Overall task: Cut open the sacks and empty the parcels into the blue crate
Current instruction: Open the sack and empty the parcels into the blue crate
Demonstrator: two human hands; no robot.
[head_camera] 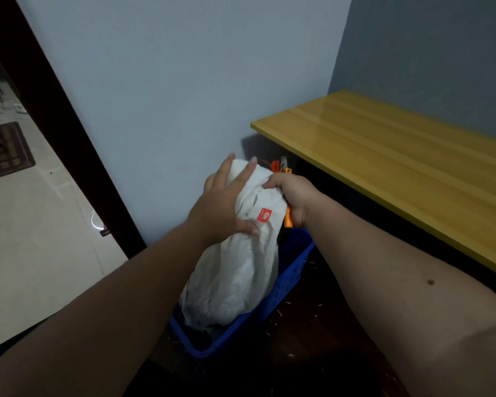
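In a blue-walled corner, yellow table right, left hand spread on sack, right hand pinching it.

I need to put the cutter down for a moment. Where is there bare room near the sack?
The yellow tabletop to the right is bare along its visible length, from the corner by the wall to its near edge. The blue crate is crowded: the white sack fills it, with the left hand and right hand on top.
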